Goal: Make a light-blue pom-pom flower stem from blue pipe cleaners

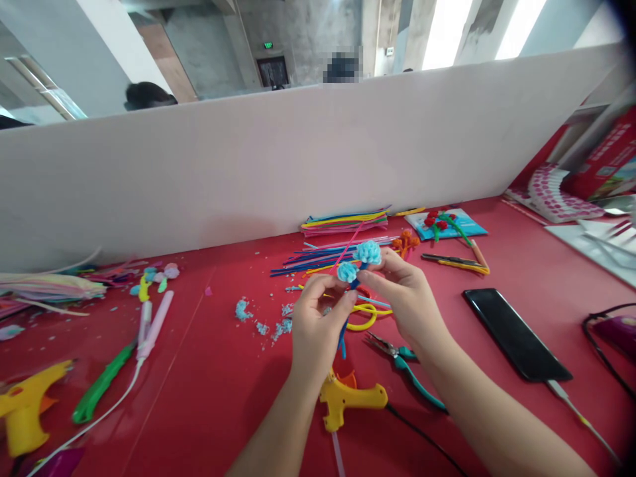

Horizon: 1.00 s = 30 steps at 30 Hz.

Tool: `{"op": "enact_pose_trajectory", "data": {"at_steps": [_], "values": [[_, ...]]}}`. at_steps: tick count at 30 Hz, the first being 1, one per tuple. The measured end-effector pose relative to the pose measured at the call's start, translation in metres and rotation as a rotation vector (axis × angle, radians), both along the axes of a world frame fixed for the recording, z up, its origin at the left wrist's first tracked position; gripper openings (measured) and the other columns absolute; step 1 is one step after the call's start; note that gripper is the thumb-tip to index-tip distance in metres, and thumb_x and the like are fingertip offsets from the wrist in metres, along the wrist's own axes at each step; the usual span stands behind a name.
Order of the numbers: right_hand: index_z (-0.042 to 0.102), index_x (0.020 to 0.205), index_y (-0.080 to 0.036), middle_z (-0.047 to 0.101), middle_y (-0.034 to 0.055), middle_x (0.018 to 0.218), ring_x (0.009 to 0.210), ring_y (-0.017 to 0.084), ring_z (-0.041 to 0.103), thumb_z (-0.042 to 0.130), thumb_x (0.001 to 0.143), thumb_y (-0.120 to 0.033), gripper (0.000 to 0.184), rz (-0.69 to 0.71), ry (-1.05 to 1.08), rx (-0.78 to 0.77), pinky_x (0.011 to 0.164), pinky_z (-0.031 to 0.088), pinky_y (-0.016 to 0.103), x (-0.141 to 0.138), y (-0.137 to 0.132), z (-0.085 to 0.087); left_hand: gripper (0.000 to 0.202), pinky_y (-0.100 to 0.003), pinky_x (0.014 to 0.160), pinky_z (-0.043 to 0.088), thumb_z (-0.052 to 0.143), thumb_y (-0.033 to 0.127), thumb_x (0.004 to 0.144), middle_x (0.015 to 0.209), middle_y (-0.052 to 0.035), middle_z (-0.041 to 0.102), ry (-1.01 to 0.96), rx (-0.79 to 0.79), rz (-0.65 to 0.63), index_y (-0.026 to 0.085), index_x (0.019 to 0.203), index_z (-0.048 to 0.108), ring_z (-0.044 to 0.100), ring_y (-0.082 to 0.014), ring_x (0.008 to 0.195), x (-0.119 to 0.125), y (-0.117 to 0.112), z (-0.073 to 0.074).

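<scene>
Between my two hands, above the red table, is a pipe cleaner flower with two fluffy light-blue heads and a dark-blue stem. My left hand (320, 315) pinches the stem just under the lower, smaller flower head (347, 271). At the larger flower head (368, 252), up and to the right, the fingers of my right hand (405, 288) are closed on its blue stem. The stem's lower end (342, 341) hangs below my left fingers. Under my hands lie a yellow glue gun (350, 396) and teal-handled pliers (405, 364).
Bundled pipe cleaners (345, 224) lie by the white partition (278, 165). Light-blue fluff scraps (283, 328) are left of my hands. A phone (517, 334) with a cable lies right. At left are a green-handled cutter (104, 384), a pink corded tool (156, 324) and another glue gun (30, 404).
</scene>
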State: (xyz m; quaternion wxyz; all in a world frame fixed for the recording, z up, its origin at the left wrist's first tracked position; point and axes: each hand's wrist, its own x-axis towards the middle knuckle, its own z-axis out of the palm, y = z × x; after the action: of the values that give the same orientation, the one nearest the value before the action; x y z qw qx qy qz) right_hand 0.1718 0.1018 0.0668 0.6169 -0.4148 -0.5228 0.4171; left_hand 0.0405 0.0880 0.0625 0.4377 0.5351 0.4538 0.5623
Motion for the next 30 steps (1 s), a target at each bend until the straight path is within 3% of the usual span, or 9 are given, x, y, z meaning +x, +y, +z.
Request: {"op": "enact_pose_trajectory", "data": {"at_steps": [5,10,14,19,22,26,29,30], "values": [[0.056,0.069,-0.02,0.052,0.001,0.085,0.087,0.018,0.051,0.063,0.075,-0.022,0.01,-0.077,-0.155,0.025,0.083,0.038,0.032,-0.006,-0.003,-0.001,0.013,-0.023,0.076,0.043,0.068,0.014,0.069,0.078,-0.0002,0.063,-0.401,-0.239,-0.149,0.017,0.082,0.066,0.058,-0.0122,0.077,0.001,0.007,-0.005],[0.054,0.066,-0.02,0.051,0.0,0.08,0.084,0.018,0.051,0.063,0.074,-0.022,0.012,-0.081,-0.145,0.007,0.08,0.038,0.031,-0.008,-0.003,-0.004,0.013,-0.023,0.077,0.043,0.07,0.01,0.064,0.076,-0.0002,0.065,-0.582,-0.386,-0.24,0.016,0.076,0.068,0.06,-0.0118,0.076,0.003,0.01,-0.009],[0.051,0.066,-0.02,0.048,-0.0015,0.075,0.078,0.016,0.049,0.061,0.074,-0.023,0.014,-0.077,-0.076,-0.016,0.076,0.038,0.03,-0.008,-0.001,-0.008,0.011,-0.024,0.079,0.043,0.069,0.016,0.068,0.078,-0.0003,0.064,-0.451,-0.277,-0.177,0.017,0.079,0.066,0.059,-0.0131,0.078,0.004,0.009,-0.01],[0.049,0.063,-0.02,0.045,-0.0019,0.074,0.078,0.016,0.047,0.061,0.076,-0.022,0.018,-0.132,-0.111,-0.004,0.073,0.036,0.029,-0.011,-0.005,-0.004,0.008,-0.024,0.072,0.043,0.062,0.018,0.075,0.083,-0.0004,0.059,0.101,0.064,0.077,0.02,0.083,0.061,0.054,-0.0141,0.078,0.002,0.004,-0.016],[0.049,0.062,-0.02,0.046,-0.0015,0.073,0.077,0.016,0.047,0.061,0.077,-0.023,0.019,-0.164,-0.139,0.008,0.073,0.036,0.03,-0.013,-0.008,0.0,0.013,-0.025,0.071,0.044,0.059,0.015,0.076,0.086,-0.0012,0.058,0.253,0.176,0.138,0.022,0.087,0.057,0.053,-0.0149,0.079,0.002,0.0,-0.018],[0.052,0.063,-0.021,0.05,-0.0001,0.076,0.079,0.017,0.049,0.061,0.077,-0.024,0.017,-0.193,-0.166,0.041,0.076,0.039,0.032,-0.011,-0.009,0.003,0.011,-0.024,0.073,0.045,0.062,0.022,0.078,0.084,-0.0006,0.059,0.161,0.07,0.064,0.022,0.088,0.06,0.054,-0.0139,0.079,0.004,0.0,-0.013],[0.061,0.078,-0.022,0.056,0.0019,0.088,0.087,0.018,0.054,0.061,0.078,-0.025,0.003,-0.129,-0.103,0.055,0.081,0.043,0.033,-0.004,-0.004,0.005,0.007,-0.023,0.073,0.046,0.063,0.021,0.077,0.08,0.0007,0.062,-0.171,-0.088,-0.067,0.02,0.083,0.062,0.058,-0.0115,0.074,0.003,0.003,-0.005],[0.062,0.087,-0.024,0.058,0.0021,0.093,0.087,0.017,0.055,0.062,0.077,-0.026,0.01,-0.064,-0.064,0.038,0.08,0.045,0.033,-0.001,-0.002,0.005,0.006,-0.022,0.069,0.047,0.064,0.019,0.076,0.077,0.0013,0.062,-0.277,-0.149,-0.104,0.019,0.081,0.061,0.058,-0.0104,0.07,0.002,0.004,-0.003]]}}
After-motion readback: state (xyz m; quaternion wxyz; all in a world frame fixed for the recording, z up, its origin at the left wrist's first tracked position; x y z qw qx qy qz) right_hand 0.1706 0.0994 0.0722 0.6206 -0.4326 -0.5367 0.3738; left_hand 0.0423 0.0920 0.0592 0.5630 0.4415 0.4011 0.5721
